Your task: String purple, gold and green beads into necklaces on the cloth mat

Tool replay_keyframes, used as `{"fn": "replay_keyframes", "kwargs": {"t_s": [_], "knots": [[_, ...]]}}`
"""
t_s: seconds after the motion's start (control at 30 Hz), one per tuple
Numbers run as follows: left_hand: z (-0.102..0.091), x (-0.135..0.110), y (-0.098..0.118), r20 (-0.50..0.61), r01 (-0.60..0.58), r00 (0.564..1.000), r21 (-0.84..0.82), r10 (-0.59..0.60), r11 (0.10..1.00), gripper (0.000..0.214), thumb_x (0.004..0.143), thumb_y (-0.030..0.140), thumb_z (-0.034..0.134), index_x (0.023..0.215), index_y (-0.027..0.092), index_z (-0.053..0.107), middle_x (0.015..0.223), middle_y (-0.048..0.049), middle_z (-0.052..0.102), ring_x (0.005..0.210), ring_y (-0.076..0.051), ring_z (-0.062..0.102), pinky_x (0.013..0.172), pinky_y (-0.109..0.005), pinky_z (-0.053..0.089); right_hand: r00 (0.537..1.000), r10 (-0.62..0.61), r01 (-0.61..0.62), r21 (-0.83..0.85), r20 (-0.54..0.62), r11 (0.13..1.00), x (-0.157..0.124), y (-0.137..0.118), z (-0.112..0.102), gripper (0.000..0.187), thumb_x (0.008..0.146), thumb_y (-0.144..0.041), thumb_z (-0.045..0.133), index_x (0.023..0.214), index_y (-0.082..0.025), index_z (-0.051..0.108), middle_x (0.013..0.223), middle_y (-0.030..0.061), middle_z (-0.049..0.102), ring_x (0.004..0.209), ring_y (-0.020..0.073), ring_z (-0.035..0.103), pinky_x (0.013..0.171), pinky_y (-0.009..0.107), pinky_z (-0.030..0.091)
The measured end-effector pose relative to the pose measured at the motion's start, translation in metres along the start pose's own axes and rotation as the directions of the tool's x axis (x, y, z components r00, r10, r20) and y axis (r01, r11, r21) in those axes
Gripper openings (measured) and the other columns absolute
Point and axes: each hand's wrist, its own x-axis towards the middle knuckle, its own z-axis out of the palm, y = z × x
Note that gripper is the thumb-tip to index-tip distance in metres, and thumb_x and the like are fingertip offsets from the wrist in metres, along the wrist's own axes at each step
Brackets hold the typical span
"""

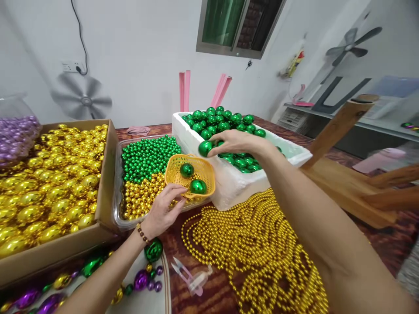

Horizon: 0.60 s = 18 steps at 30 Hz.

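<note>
My right hand [234,143] is closed on a shiny green ball [205,148] at the near left edge of a white foam box [229,181], which is heaped with more green balls [225,126]. Under and left of that ball, a small orange plastic basket [173,168] holds two larger green balls [198,186] and some small gold beads. My left hand [165,207], a beaded bracelet at its wrist, pinches the basket's near rim. Beneath the basket is a clear tray [119,192] of small green beads [150,157] and small gold beads [140,198].
To the left stands a cardboard box [106,174] full of gold balls, with a bag of purple beads [16,135] behind. Gold bead strings [262,244] cover the table's front right. Small snips [190,277] and a strand of mixed balls [140,280] lie nearest me. A wooden stool [340,192] stands right.
</note>
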Motion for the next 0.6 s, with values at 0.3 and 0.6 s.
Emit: {"fn": "replay_keyframes", "kwargs": {"t_s": [0.3,0.6], "knots": [[-0.002,0.002,0.002,0.010,0.029,1.000,-0.019,-0.029,0.999,0.024,0.093,0.013,0.056,0.116,0.018,0.061,0.112,-0.0088,0.060,0.085,-0.012,0.065,0.083,-0.031,0.055,0.984,-0.164,0.173,0.154,-0.066,0.973,0.024,-0.023,0.026,0.049,0.091,-0.056,0.052,0.120,-0.021,0.069,0.115,0.0097,0.071,0.101,0.0259,0.064,0.082,0.037,0.051],[-0.001,0.002,0.003,-0.026,-0.021,0.999,-0.035,0.020,0.999,0.026,0.091,0.010,0.056,0.115,0.016,0.062,0.113,-0.0101,0.061,0.085,-0.011,0.065,0.083,-0.030,0.057,0.951,0.304,-0.300,-0.074,0.057,0.951,0.074,0.036,0.034,0.025,0.079,-0.023,0.071,0.102,-0.013,0.076,0.104,0.0139,0.072,0.096,0.0306,0.066,0.081,0.043,0.054]]}}
